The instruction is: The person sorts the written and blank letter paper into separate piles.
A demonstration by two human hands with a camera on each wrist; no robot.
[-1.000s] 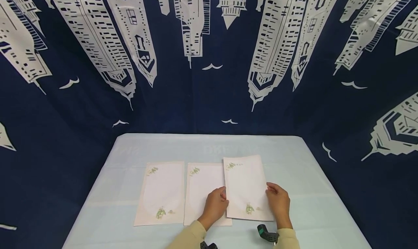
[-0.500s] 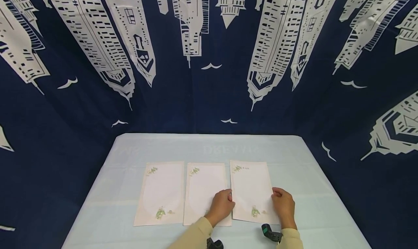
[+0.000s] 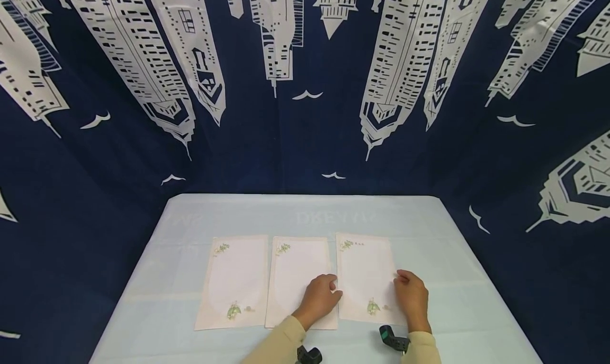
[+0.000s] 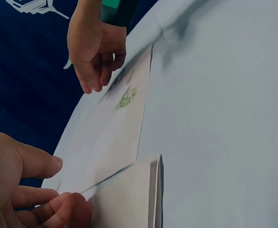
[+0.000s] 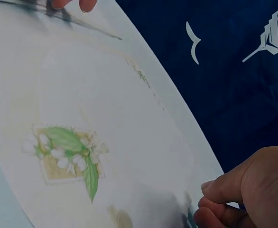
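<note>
Three pale pink sheets with green flower prints lie side by side: the left sheet (image 3: pixel 233 279), the middle sheet (image 3: pixel 297 268) and the right sheet (image 3: pixel 364 274). My left hand (image 3: pixel 316 299) rests over the middle one's right side, thumb and forefinger spread apart near the gap between the two. In the left wrist view, the middle one (image 4: pixel 125 194) shows a layered edge, like a thin stack of paper. My right hand (image 3: pixel 412 298) is at the right sheet's right edge, fingers loosely bent. In the right wrist view its thumb (image 5: pixel 215 190) is just off that edge.
A pale blue-white cloth covers the table (image 3: pixel 157 279). Behind and around it hangs a dark blue curtain (image 3: pixel 305 141) with white building prints. Black devices, the left one (image 3: pixel 310 355) and the right one (image 3: pixel 394 340), sit at the wrists.
The right sheet was raised and overlapped the middle one; it has moved right and down onto the table. Both hands went right with it, and the left fingers have since parted.
</note>
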